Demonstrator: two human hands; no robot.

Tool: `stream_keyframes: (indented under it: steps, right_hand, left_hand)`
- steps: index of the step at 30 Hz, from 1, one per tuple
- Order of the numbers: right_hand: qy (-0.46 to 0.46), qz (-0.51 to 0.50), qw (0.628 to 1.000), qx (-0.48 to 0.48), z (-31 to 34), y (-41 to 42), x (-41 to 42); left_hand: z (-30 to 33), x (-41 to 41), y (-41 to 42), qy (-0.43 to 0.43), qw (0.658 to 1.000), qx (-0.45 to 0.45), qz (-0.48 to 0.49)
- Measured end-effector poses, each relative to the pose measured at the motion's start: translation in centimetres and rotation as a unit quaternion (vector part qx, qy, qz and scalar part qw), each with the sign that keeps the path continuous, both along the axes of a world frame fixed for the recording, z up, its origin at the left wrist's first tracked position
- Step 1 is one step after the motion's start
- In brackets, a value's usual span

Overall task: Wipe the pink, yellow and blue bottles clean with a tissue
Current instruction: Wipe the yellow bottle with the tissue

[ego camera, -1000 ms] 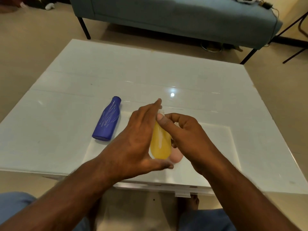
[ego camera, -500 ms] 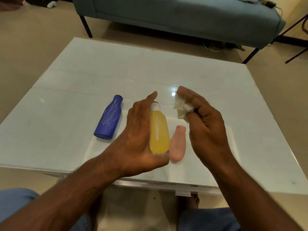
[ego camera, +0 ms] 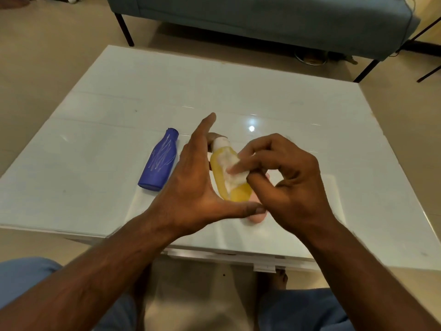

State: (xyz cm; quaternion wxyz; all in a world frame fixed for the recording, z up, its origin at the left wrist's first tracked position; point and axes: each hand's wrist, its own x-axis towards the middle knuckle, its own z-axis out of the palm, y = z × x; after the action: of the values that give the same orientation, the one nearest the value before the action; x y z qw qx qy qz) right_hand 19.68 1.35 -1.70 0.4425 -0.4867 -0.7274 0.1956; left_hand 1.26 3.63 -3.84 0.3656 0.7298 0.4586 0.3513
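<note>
My left hand [ego camera: 191, 185] holds the yellow bottle [ego camera: 239, 193] with its white cap pointing away, thumb under its base and fingers behind it. My right hand [ego camera: 284, 180] pinches a crumpled white tissue [ego camera: 230, 167] and presses it against the yellow bottle's front. The pink bottle [ego camera: 257, 217] lies on the table beneath my hands, mostly hidden. The blue bottle [ego camera: 160, 163], streaked with white marks, lies on the table to the left, apart from my hands.
The white glossy table [ego camera: 238, 91] carries a lighter mat under the bottles. A blue-grey sofa [ego camera: 262, 17] on black legs stands on the floor beyond the table. My knees are below the near edge.
My right hand, which was lifted off to the right with the tissue, has come back onto the yellow bottle's front. The left hand keeps its hold. The pink bottle is covered again.
</note>
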Motion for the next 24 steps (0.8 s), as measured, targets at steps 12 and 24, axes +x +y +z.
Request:
stream_keyframes:
  steps: [12, 24]
  right_hand:
    - [0.035, 0.021, 0.999, -0.005, 0.3, -0.9, -0.2]
    - [-0.027, 0.086, 0.995, 0.044, 0.1, -1.3, -0.5]
  left_hand:
    - [0.2, -0.2, -0.4, -0.025, 0.999, 0.012, -0.041]
    - [0.7, -0.8, 0.4, -0.039, 0.997, 0.037, -0.055]
